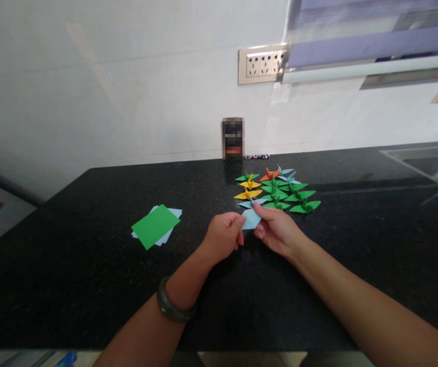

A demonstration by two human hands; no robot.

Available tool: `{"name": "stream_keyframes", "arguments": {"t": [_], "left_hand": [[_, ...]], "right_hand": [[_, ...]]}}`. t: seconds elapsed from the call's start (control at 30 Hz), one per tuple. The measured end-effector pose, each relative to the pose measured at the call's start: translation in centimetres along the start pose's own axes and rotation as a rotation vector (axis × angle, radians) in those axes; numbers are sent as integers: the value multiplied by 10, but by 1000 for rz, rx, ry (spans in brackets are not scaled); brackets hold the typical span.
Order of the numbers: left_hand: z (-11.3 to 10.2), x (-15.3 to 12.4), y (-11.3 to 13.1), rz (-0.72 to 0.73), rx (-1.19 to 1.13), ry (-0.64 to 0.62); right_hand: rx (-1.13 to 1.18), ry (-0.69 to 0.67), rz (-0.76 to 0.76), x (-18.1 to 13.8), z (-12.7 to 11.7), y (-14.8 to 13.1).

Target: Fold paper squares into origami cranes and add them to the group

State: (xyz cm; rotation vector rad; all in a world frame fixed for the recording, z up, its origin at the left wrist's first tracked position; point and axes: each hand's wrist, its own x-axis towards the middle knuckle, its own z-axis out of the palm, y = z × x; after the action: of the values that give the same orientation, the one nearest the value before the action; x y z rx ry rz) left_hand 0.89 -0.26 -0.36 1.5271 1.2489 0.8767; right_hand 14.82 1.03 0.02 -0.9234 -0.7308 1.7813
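Both my hands meet over the black counter [88, 285] and pinch one folded light blue paper [251, 219] between them. My left hand [223, 236], with a dark bangle on its wrist, grips the paper's left edge with curled fingers. My right hand [276, 230] holds the right edge between thumb and fingers. Just beyond the hands lies a cluster of finished paper cranes [278, 191] in green, yellow, orange and light blue. To the left rests a small stack of flat paper squares [156, 226], a green sheet on top of light blue ones.
A small dark box [233, 138] stands against the white wall behind the cranes. A wall socket plate [261, 63] is above it. A steel sink [433, 163] is set into the counter at the far right. The counter's front edge runs along the bottom.
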Motion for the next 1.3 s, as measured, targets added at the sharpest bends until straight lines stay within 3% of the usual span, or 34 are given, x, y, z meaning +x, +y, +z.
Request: {"name": "stream_keyframes", "arguments": {"t": [0.2, 0.6, 0.77, 0.93, 1.0, 1.07, 1.17, 1.3], "left_hand": [[-1, 3, -2, -29, -173, -26], [-2, 3, 0, -21, -248, 115], [0, 3, 0, -74, -340, 128], [-1, 4, -1, -131, -467, 115], [-3, 5, -2, -181, -550, 130], [-6, 7, -2, -234, -609, 157], [-8, 8, -2, -292, -615, 173], [-9, 8, -1, -312, -567, 79]], "right_hand": [[-95, -16, -109, -1, 2, 4], [-42, 46, -63, -2, 0, -4], [-367, 86, -332, 1, -7, 2], [-562, 88, -391, 2, -11, 6], [-734, 119, -547, 1, -13, 2], [-951, 146, -850, -1, -16, -4], [-1253, -113, -1070, -2, -20, -10], [-1464, -285, -1118, 0, -24, -8]]}}
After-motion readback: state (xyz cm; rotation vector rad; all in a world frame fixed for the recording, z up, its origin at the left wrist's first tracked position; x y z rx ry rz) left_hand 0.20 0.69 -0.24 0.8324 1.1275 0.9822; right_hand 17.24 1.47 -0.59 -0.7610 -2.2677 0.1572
